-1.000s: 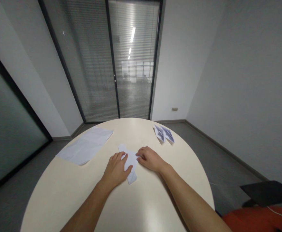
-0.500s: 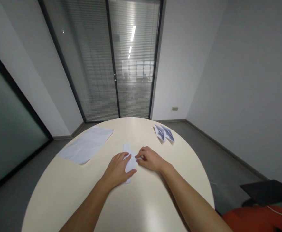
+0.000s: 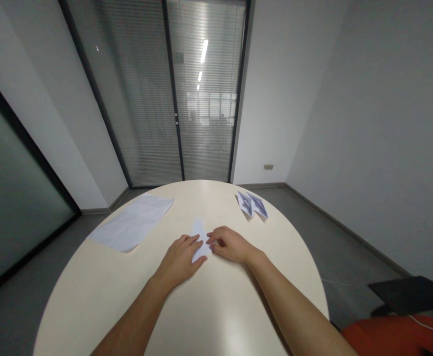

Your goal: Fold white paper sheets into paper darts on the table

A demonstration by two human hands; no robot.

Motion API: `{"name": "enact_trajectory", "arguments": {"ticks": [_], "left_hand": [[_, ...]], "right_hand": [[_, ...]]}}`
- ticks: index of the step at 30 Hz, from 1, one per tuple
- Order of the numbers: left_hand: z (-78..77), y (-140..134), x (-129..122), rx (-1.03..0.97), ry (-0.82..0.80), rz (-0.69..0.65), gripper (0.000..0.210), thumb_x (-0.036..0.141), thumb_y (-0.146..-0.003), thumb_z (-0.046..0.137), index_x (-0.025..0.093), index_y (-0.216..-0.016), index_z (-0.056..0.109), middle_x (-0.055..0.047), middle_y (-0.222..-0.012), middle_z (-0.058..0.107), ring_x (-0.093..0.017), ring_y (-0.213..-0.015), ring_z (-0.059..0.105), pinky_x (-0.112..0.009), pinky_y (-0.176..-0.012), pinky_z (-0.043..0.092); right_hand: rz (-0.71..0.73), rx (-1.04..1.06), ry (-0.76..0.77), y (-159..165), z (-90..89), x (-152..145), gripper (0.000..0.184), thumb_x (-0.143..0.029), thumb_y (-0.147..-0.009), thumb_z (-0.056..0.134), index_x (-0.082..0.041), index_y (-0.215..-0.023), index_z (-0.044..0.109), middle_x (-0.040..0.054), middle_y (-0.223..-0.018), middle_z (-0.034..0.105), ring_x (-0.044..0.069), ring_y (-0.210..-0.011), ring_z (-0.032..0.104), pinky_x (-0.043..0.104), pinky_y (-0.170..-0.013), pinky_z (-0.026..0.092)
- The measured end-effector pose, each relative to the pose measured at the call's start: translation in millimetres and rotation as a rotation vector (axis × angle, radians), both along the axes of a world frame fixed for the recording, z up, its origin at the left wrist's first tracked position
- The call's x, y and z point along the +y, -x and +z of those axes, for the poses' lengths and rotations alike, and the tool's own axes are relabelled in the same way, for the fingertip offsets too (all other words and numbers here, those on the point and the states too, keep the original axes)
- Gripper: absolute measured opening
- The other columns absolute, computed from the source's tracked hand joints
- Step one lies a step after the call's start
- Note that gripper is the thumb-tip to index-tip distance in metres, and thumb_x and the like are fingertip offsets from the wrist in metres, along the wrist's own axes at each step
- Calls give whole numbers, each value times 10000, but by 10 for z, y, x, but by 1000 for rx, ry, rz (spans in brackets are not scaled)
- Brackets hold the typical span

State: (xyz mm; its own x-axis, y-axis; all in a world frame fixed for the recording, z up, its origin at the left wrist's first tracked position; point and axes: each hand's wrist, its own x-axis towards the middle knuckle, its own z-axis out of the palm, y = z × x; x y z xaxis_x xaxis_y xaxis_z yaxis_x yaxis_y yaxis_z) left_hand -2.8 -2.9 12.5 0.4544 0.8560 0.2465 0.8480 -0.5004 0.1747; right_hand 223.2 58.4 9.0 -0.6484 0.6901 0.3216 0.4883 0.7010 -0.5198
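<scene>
A small folded white paper [image 3: 199, 252] lies on the table between my two hands, its narrow upper end pointing away from me. From the left, my left hand [image 3: 181, 257] rests on it, fingers and thumb spread apart across the sheet. At the paper's right edge, my right hand [image 3: 230, 244] has its thumb and forefinger closed together on the edge, the other fingers curled. The fingers partly hide the folds.
The round cream table [image 3: 224, 296] carries a large creased white sheet [image 3: 133, 222] at its left. Two folded paper pieces with dark printing [image 3: 251, 204] stand at the far right edge. A red and black chair [image 3: 394, 333] is at lower right.
The paper has turned slightly, its upper end shifting right. Its lower end no longer shows below my left thumb. My left thumb moved a little up and left; my right hand barely moved.
</scene>
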Motion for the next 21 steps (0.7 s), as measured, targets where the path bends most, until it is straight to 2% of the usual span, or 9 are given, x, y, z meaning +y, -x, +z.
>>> {"name": "enact_trajectory", "arguments": {"ticks": [4, 8, 14, 17, 21], "left_hand": [[-24, -11, 12, 34, 5, 28, 379, 334, -967, 566, 196, -1300, 682, -104, -1404, 653, -302, -1244, 599, -457, -1071, 488], [8, -33, 1, 41, 34, 39, 352, 283, -963, 557, 196, -1280, 683, -118, -1387, 663, -286, -1259, 620, -433, -1069, 495], [107, -65, -27, 58, 99, 46, 306, 258, -967, 526, 224, -1239, 663, -90, -1242, 727, -274, -1092, 710, -389, -898, 558], [116, -64, -31, 61, 101, 50, 310, 268, -967, 528, 227, -1250, 648, -89, -1216, 730, -273, -1071, 714, -378, -878, 550], [106, -60, -28, 78, 92, 59, 303, 284, -969, 527, 237, -1247, 638, -77, -1184, 734, -266, -1036, 719, -361, -847, 540]], "right_hand": [[-7, -5, 6, 10, 35, -20, 266, -192, -838, 642, -203, -1057, 792, 87, -1153, 768, 246, -1036, 688, 361, -965, 502], [0, -17, 6, 11, 44, -25, 279, -217, -837, 660, -201, -1085, 785, 94, -1191, 757, 252, -1065, 683, 371, -980, 497], [44, -31, 10, -21, 18, 5, 315, -238, -804, 724, -201, -1112, 777, 101, -1212, 752, 269, -1123, 679, 391, -1022, 484], [65, -28, 5, -38, 25, 8, 319, -206, -796, 731, -202, -1112, 775, 102, -1195, 757, 265, -1131, 679, 390, -1027, 480], [89, -22, 15, -39, 58, -5, 273, -186, -852, 686, -207, -1109, 775, 99, -1186, 760, 249, -1137, 679, 383, -1031, 475]]}}
